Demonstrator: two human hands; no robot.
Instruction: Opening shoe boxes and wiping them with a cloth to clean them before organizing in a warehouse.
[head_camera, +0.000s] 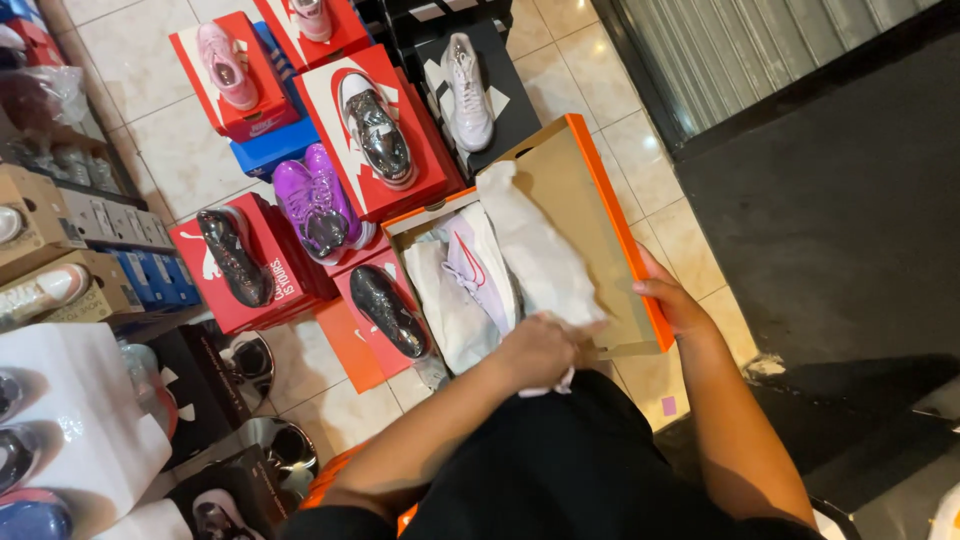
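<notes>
A: What takes up most of the view?

B: The tiled floor (190, 150), covered with a spread of shoe boxes, most of them red. Each carries a single shoe on its lid, probably so every pair can be seen at a glance. A chrome-toned shoe (377, 130) lies on the big red box (425, 150), a purple shoe (318, 203) just left of it, and a white shoe (468, 92) sits on a black box (515, 100) behind.

A: And the box nearest the person?

B: An orange shoe box (590, 180) is open in front of their lap, its lid tilted up and back. The right hand (672, 298) sits at the lid's lower right edge, fingers wrapped round the rim, which seems to keep the lid propped so the inside stays reachable.

A: What is inside?

B: A pale sneaker (478, 265) with a red mark on its side, bedded in white wrapping paper (535, 250). One long fold of the paper is lifted over the box.

A: The other hand?

B: The left hand (542, 348) is closed in a loose fist, bunching the near end of that paper; a bit pokes out below the knuckles. Holding it up keeps the sheet off the sneaker.
</notes>
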